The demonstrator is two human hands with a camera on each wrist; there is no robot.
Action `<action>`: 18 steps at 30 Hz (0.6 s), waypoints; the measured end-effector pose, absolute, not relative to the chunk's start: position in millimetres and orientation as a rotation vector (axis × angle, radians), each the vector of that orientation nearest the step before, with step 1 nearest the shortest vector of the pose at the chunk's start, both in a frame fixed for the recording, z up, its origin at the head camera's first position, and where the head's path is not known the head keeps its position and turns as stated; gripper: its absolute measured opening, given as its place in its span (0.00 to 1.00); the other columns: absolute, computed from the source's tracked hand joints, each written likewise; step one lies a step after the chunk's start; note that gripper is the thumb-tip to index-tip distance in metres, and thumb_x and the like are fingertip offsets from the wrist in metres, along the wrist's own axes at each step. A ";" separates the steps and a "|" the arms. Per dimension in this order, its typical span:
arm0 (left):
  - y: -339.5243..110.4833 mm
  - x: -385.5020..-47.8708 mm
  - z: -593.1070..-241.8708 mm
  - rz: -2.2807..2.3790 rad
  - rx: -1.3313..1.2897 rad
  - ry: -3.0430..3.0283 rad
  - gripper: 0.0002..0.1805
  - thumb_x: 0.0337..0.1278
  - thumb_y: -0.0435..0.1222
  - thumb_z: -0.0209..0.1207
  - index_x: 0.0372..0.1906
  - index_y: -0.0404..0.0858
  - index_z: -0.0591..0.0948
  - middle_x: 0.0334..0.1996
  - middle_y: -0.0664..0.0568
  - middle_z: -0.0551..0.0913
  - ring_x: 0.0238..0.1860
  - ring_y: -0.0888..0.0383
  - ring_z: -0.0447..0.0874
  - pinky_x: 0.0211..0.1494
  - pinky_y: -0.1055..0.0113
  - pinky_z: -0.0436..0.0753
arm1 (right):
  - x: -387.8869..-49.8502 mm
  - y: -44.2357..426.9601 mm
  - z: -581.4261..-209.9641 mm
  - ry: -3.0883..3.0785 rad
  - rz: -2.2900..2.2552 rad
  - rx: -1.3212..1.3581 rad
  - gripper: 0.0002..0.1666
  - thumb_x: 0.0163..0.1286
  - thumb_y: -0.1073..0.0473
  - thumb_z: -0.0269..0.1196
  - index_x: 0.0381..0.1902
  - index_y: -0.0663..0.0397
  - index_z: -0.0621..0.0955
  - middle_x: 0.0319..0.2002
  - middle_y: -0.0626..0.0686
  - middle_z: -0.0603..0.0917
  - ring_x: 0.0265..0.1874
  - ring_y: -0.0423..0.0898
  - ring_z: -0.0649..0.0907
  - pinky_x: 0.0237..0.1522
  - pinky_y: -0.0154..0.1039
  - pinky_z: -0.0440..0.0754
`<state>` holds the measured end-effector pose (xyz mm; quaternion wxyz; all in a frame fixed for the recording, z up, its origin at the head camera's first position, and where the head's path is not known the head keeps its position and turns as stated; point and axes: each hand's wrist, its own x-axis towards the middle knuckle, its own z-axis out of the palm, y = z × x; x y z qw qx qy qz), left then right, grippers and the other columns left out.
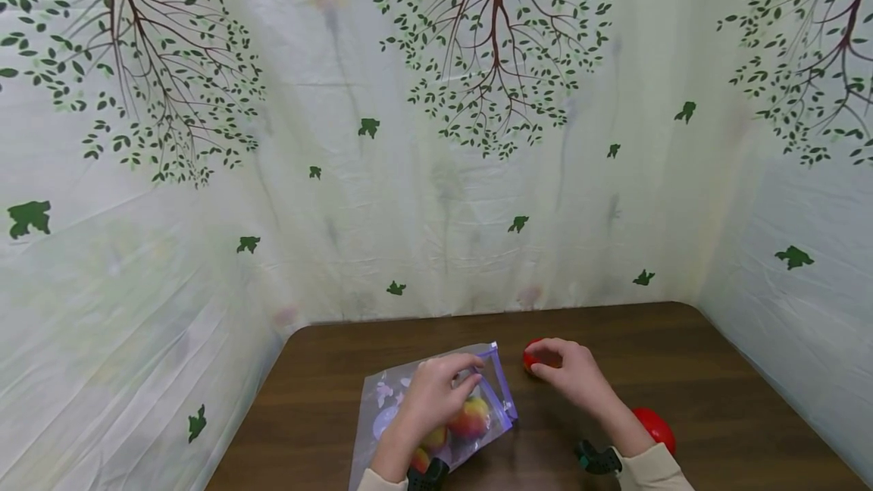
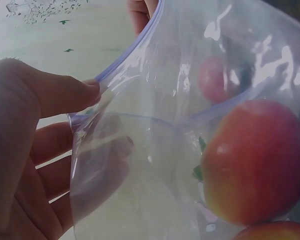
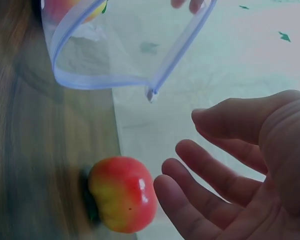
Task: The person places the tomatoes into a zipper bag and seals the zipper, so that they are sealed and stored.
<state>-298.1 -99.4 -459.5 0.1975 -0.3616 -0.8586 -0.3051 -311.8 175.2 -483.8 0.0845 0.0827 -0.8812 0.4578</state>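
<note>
A clear bag with a purple zip edge (image 1: 503,385) lies on the table, its mouth parted toward the right, with several red-yellow fruits (image 1: 469,418) inside. My left hand (image 1: 431,398) pinches the upper edge of the bag; in the left wrist view the thumb is outside the film and fingers show through it. Right of the bag, my right hand (image 1: 580,377) is beside a red fruit (image 1: 530,357), fingers spread and slightly bent. The right wrist view shows this red-yellow fruit (image 3: 122,195) near the fingertips, with a gap between them.
Another red round item (image 1: 656,430) rests by the right forearm, partly hidden by it. The brown wooden table (image 1: 327,370) ends at a pale cloth backdrop (image 1: 450,248) printed with trees and leaves, which also hangs at both sides.
</note>
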 end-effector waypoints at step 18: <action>-99.2 -296.2 -459.6 -0.838 -1.014 -2.394 0.07 0.64 0.40 0.66 0.45 0.51 0.87 0.42 0.65 0.87 0.40 0.68 0.85 0.42 0.69 0.81 | -325.7 181.2 -502.1 -2.634 1.167 0.201 0.24 0.58 0.62 0.76 0.53 0.50 0.85 0.52 0.55 0.81 0.49 0.56 0.80 0.47 0.53 0.83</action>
